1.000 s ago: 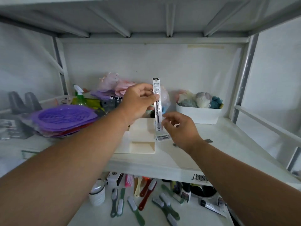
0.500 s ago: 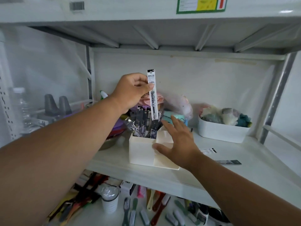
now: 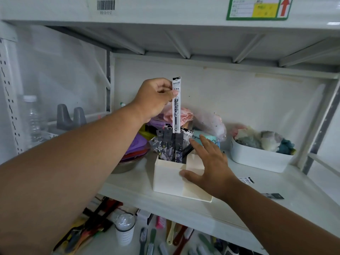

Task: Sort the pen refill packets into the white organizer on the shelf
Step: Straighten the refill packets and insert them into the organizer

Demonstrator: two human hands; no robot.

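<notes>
— Two hands at the white organizer (image 3: 168, 178); where is the refill packet (image 3: 176, 104)?
— Upright above the back compartment, pinched near its top by the left hand (image 3: 153, 100), its lower end just over the dark packets (image 3: 170, 147) standing there.
— And the right hand (image 3: 207, 168)?
— Fingers straight and spread, laid on the organizer's right edge, thumb on the front wall. More packets lie on the shelf (image 3: 303, 192) to the right.

I read little here: the barcode sticker (image 3: 106, 5) on the upper shelf beam (image 3: 165, 10) shows blurred digits, and the green-framed label (image 3: 257, 8) carries a red arrow.
</notes>
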